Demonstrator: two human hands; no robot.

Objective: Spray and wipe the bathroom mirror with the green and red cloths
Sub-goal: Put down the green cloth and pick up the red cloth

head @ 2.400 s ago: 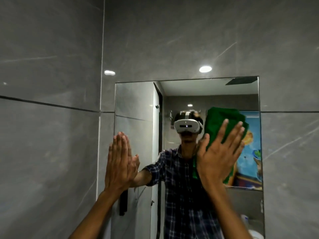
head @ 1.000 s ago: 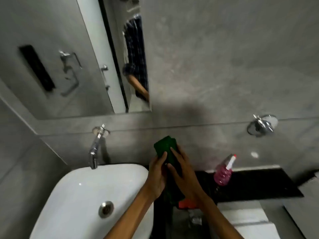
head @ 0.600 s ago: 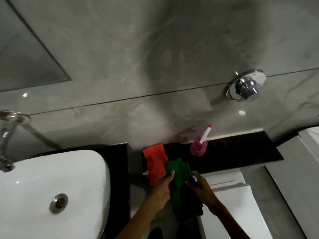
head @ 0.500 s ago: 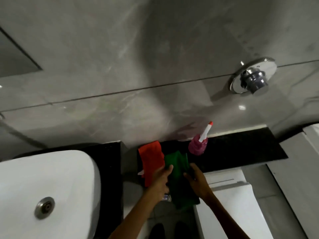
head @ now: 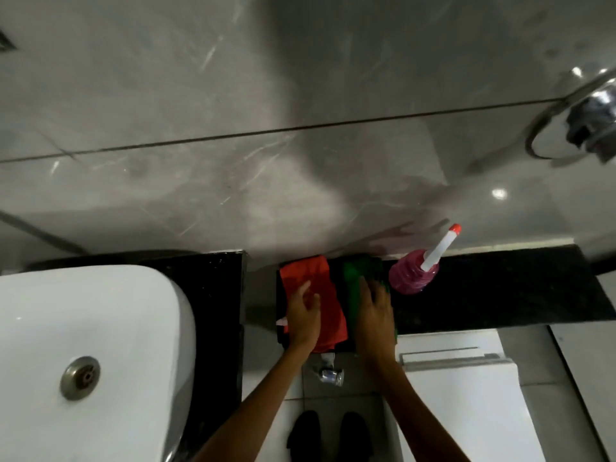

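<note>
The red cloth (head: pixel 328 303) lies on the black ledge (head: pixel 500 295) under the grey wall. The green cloth (head: pixel 355 283) lies folded just right of it, touching it. My left hand (head: pixel 303 316) rests on top of the red cloth with fingers spread. My right hand (head: pixel 373 315) lies over the green cloth and presses it onto the ledge. A pink spray bottle (head: pixel 416 273) with a white and red nozzle stands right of the green cloth, close to my right fingertips. The mirror is out of view.
A white basin (head: pixel 100 328) with a metal drain fills the lower left. A white toilet cistern (head: pixel 460 378) sits below the ledge on the right. A chrome wall fitting (head: pixel 590 125) sticks out at the upper right. My dark shoes (head: pixel 330 435) stand on the floor tiles.
I have looked down from the mirror to the ledge. The green cloth came down with both hands and now lies on the ledge. My left hand has shifted onto the red cloth.
</note>
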